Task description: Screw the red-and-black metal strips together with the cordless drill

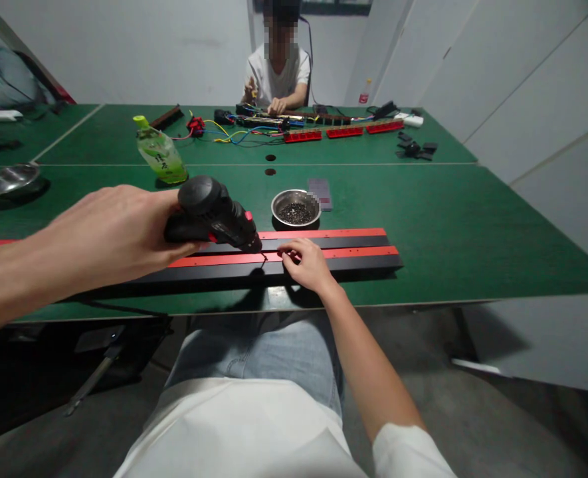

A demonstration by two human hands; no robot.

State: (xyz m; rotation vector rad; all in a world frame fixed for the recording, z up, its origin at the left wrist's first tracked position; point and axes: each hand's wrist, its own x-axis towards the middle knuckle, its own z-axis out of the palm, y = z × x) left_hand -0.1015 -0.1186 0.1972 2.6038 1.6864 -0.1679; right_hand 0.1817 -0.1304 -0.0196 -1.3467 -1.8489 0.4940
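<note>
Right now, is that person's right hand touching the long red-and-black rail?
Touching. The head view shows the right hand resting its fingertips on the rail, with no gap visible.

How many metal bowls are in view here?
2. One bowl, holding screws, sits behind the rails; the other bowl is at the far left edge. More may lie off-frame.

A black cordless screwdriver (212,214) with red trim sits tilted in the grip of the left hand (109,232), its thin bit pointing down at the nearer of 2 long black-and-red rails (358,257); the rails lie flat, side by side, along the near edge of the green table (473,232); the right hand (306,265) rests its fingertips on the nearer rail, just beside the bit.
</note>
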